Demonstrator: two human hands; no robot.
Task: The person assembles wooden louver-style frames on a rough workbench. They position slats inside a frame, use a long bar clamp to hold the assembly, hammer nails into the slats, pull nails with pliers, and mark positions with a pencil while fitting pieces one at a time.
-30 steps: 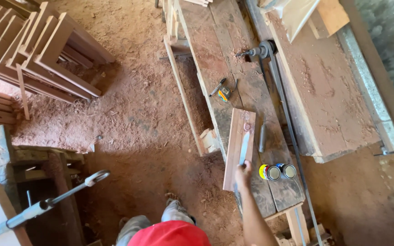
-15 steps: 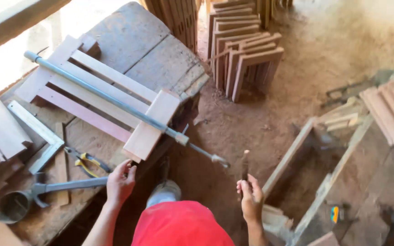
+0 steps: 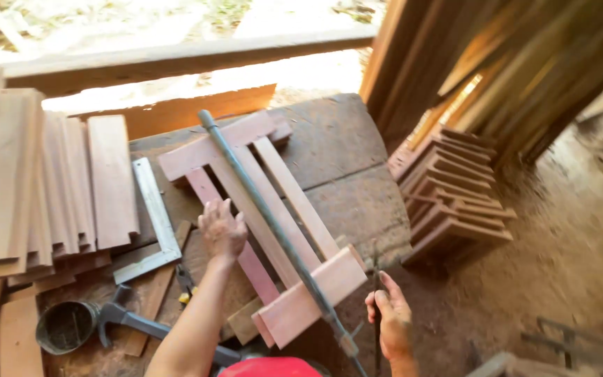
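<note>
Now | frame lay on counter, clamp across it | left hand open on slats | right hand gripped rod | stiff, probably weighty; best held by end rails

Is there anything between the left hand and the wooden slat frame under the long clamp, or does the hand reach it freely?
Nothing visible stands between them. The left hand lies open directly on the slat frame, beside the long bar clamp that runs over it. The right hand holds a thin dark rod off the bench edge, clear of the frame.
</note>
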